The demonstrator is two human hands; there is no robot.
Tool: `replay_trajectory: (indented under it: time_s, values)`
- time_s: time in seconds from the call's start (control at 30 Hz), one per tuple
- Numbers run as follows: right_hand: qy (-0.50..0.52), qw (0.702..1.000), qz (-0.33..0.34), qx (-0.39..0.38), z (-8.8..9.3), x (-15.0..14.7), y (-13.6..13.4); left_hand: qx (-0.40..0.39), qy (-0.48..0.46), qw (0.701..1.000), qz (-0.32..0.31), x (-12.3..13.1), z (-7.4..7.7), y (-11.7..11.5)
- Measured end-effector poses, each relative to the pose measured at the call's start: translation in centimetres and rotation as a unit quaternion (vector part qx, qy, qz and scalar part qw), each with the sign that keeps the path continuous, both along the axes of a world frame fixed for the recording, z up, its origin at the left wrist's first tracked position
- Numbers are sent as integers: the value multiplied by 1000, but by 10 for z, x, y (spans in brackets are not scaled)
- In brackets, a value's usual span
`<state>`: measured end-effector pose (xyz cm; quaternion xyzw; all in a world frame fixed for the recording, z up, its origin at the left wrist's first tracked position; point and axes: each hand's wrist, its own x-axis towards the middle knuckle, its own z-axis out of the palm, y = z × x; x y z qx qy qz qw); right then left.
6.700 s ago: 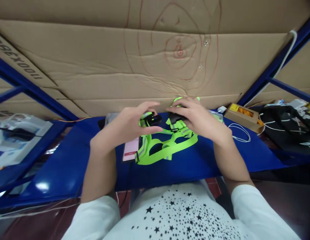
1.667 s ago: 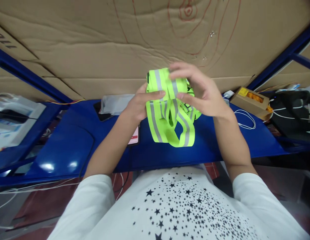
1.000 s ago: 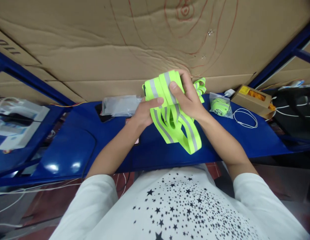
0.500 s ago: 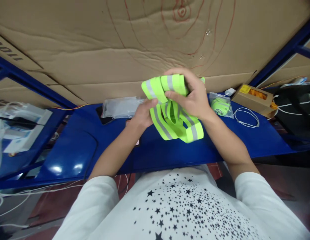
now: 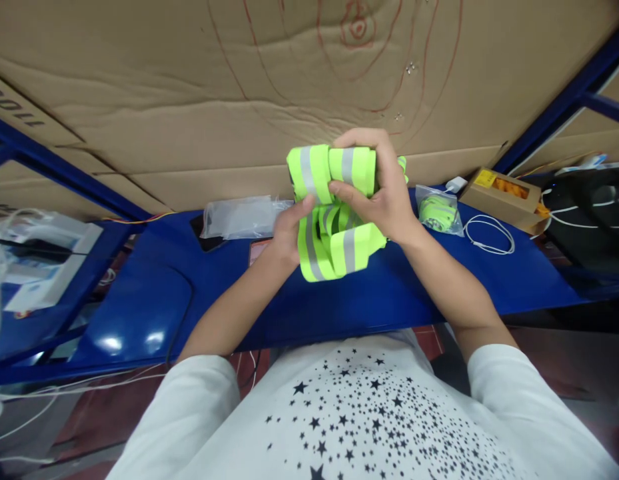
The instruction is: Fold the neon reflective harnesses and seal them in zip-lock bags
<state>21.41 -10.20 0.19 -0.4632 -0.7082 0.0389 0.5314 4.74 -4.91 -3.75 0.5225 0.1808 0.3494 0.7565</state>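
Both hands hold a neon yellow-green reflective strap [image 5: 312,175] with grey bands, up above the blue table [image 5: 309,313]. Its upper part is folded into a thick bundle, while loose loops hang below. My right hand [image 5: 382,190] wraps round the bundle from the right, thumb pressed on its front. At the lower left, my left hand [image 5: 290,230] grips the strap, its thumb on the fold and its other fingers hidden behind. A similar strap lies rolled in a clear plastic bag [image 5: 440,211] on the table, right of my right hand.
Clear plastic bags [image 5: 239,217] lie over a dark flat object at the table's back left. A phone-like object [image 5: 258,249] shows partly behind my left wrist. Rightward are a coiled white cable [image 5: 489,235] and an open cardboard box [image 5: 509,200]. A cardboard sheet [image 5: 164,133] stands behind.
The upper bundle has turned more upright and level in my hands. The hanging loops have swung left and gathered closer together. Both hands keep their hold.
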Motion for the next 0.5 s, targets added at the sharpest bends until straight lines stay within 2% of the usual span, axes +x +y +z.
replay_trajectory:
  time_s: [0.1, 0.2, 0.27, 0.4, 0.5]
  values:
    - [-6, 999, -3, 32, 1, 5, 0, -11, -38, 999, -21, 3, 4, -4]
    - [-71, 995, 76, 11, 9, 13, -3, -11, -83, 996, -31, 3, 9, -5]
    - [-113, 988, 106, -6, 15, 18, -4, -10, -101, 994, -39, 3, 12, -5]
    - [-170, 977, 125, -38, 23, 27, -5, -33, -96, 994, -43, 1, 12, 0]
    - [-185, 956, 211, -82, 25, 36, -4, -47, -68, 996, -35, -3, 11, 6]
